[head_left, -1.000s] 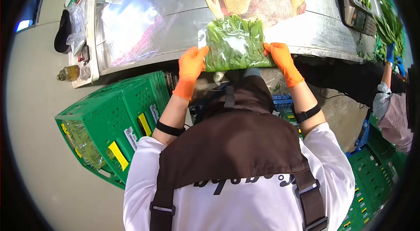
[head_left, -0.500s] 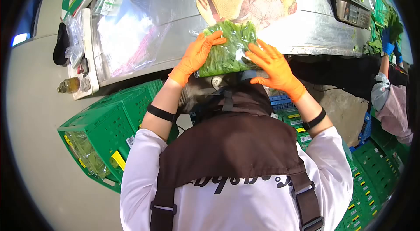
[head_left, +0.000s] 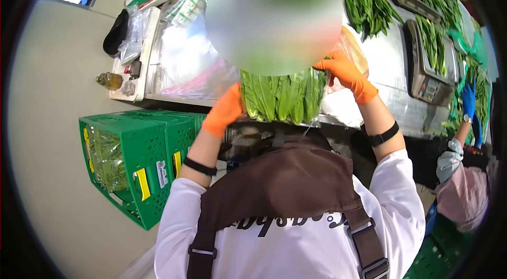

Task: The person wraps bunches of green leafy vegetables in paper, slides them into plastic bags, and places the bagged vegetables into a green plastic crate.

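A clear bag of green leafy vegetables (head_left: 282,96) lies at the table's front edge, its leaves side by side. My left hand (head_left: 227,107), in an orange glove, is at the bag's left side; its fingertips are hidden at or behind the edge. My right hand (head_left: 346,74), also gloved in orange, has its fingers closed at the bag's upper right corner. A blurred round patch covers the area above the bag and hides its top. Part of a patterned mat (head_left: 355,50) shows beside my right hand.
Clear plastic bags (head_left: 185,57) lie to the left on the metal table (head_left: 385,59). Leafy bunches (head_left: 368,8) and scales (head_left: 430,89) are at the right. A co-worker's blue-gloved hand (head_left: 468,100) is far right. Green crates (head_left: 145,165) stand lower left.
The view has shifted, showing more of the table's right side. My right hand has gone from spread over the bag to closed at its upper corner. My left hand has moved down the bag's left side.
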`<state>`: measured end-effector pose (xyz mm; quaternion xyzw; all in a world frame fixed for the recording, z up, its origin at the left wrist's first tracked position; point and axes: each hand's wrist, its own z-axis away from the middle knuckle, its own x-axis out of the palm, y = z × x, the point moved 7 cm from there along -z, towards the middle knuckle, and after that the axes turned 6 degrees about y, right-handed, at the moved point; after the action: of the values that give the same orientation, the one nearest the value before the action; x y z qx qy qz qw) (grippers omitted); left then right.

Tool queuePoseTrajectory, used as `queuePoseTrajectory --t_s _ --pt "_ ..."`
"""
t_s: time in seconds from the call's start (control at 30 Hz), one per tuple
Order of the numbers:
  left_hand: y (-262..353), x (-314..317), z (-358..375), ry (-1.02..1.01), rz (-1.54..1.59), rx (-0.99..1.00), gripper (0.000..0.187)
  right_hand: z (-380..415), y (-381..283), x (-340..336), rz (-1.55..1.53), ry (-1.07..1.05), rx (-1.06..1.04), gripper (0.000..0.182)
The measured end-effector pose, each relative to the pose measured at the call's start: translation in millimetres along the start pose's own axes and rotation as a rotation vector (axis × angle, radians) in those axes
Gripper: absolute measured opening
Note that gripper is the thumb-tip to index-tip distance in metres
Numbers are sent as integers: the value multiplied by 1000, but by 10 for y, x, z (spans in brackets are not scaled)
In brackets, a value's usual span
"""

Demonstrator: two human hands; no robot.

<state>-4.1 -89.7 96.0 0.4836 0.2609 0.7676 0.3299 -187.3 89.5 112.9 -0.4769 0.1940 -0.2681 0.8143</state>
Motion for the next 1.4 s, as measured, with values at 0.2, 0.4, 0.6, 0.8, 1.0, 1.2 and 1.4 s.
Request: queuePoseTrajectory --t_s 0.2,0.4,0.6,0.8,1.0,1.2,1.4 --pt "-56 166 374 238 -67 60 66 -158 -307 -50 199 -187 16 31" --pt "-95 -63 641 313 -90 191 63 -613 -779 -633 559 91 -368 36" --pt "81 -265 1025 351 9 293 61 -32 -1617 495 617 -193 -813 64" --pt "365 -454 1920 407 -243 559 75 463 -1749 2399 927 -720 -819 65" --pt "-164 -1294 3112 314 302 779 67 1234 -3009 3952 640 -752 -1167 53" --pt "-1199 -1799 3667 637 323 587 65 1546 -3021 6518 786 -916 -1775 62" --pt "-1859 -2095 4109 994 556 721 55 1285 -1904 8337 1267 -869 -1931 43"
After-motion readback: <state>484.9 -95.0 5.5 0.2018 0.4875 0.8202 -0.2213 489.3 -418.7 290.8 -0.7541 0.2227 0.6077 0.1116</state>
